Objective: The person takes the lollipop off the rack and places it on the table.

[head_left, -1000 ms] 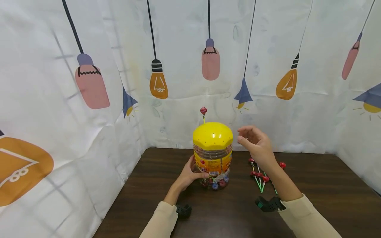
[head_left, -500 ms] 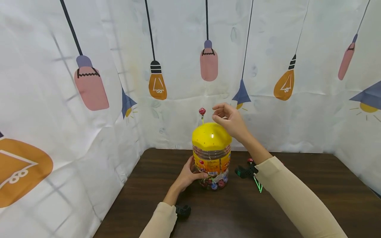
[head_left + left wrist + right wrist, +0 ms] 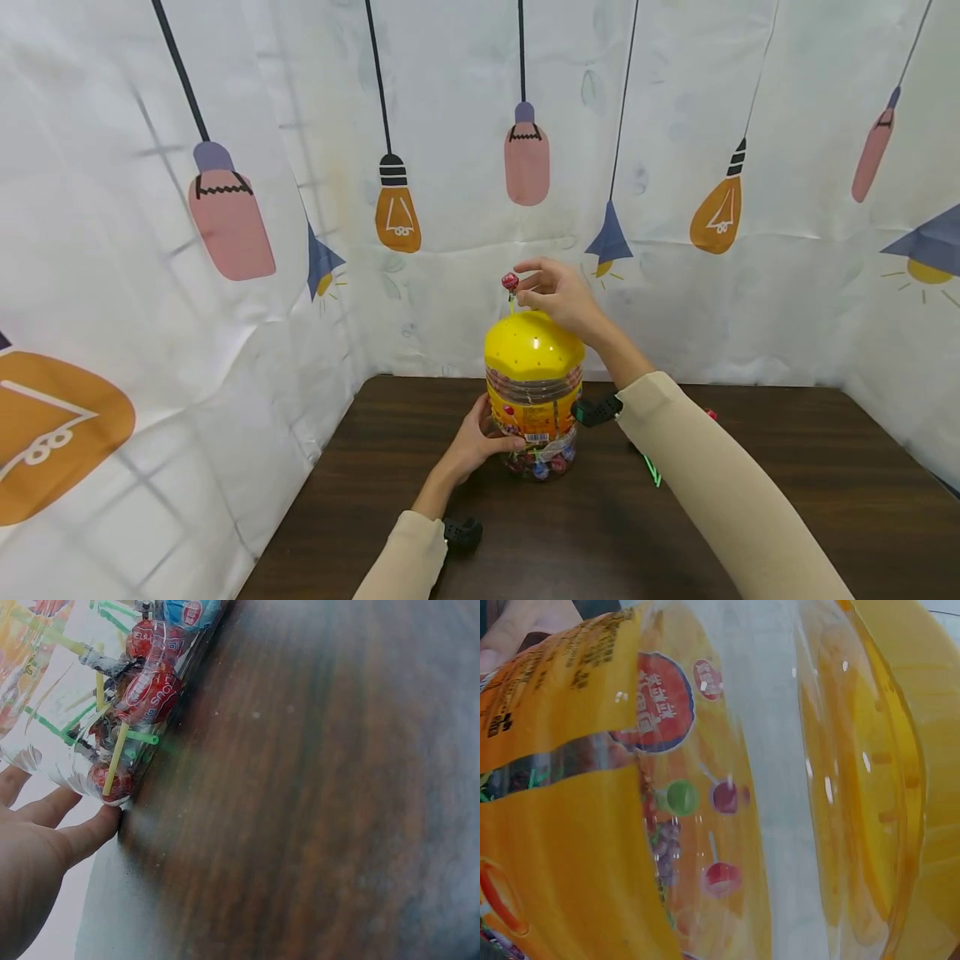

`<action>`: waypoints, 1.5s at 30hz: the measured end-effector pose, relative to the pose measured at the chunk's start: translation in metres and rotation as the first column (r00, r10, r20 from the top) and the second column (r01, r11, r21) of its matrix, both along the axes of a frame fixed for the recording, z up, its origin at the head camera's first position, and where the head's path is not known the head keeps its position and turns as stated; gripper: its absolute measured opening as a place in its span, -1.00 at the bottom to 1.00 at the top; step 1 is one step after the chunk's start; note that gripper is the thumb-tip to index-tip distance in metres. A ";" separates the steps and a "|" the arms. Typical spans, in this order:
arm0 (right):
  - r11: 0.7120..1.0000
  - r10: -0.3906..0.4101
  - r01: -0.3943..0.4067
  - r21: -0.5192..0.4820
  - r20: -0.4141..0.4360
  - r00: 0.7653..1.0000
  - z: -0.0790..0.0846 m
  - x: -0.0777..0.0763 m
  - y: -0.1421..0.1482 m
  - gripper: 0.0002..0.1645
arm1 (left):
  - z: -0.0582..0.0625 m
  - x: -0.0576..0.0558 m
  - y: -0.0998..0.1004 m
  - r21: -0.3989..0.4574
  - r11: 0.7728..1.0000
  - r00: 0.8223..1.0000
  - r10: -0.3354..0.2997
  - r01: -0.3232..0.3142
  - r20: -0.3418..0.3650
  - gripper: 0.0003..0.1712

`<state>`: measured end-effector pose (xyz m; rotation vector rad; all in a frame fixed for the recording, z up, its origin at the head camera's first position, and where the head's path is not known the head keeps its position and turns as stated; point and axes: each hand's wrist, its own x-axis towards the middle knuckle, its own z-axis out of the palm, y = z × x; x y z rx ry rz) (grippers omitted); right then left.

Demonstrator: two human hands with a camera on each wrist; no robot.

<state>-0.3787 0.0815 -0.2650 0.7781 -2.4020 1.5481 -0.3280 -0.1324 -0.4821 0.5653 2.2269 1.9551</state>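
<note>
A clear lollipop jar point(image 3: 534, 408) with an orange label and a yellow lid point(image 3: 532, 346) stands upright on the table. Round its lower left side my left hand point(image 3: 477, 442) holds it, thumb across the front; in the left wrist view, fingers point(image 3: 91, 831) touch the jar near its base. A red-wrapped lollipop point(image 3: 510, 282) sticks up from the lid, head upward on a yellow stick. My right hand point(image 3: 558, 293) is over the lid, its thumb and index fingertips apart, right beside the lollipop's head. The right wrist view shows the jar's label and lid close up.
Green lollipop sticks point(image 3: 651, 471) and a red lollipop head point(image 3: 710, 413) show on the dark wooden table point(image 3: 360, 492), partly hidden by my right sleeve. A white curtain point(image 3: 450, 317) printed with lamps hangs behind and at the left.
My right hand has moved left from beside the jar, over the lid, to the lollipop's head. My left hand and the jar have stayed in place.
</note>
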 end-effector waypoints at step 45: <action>0.969 0.007 -0.030 -0.245 -0.094 0.996 0.002 0.012 0.007 -0.47 | 0.000 0.000 0.000 0.000 1.000 1.000 0.003 -0.003 -0.009 0.13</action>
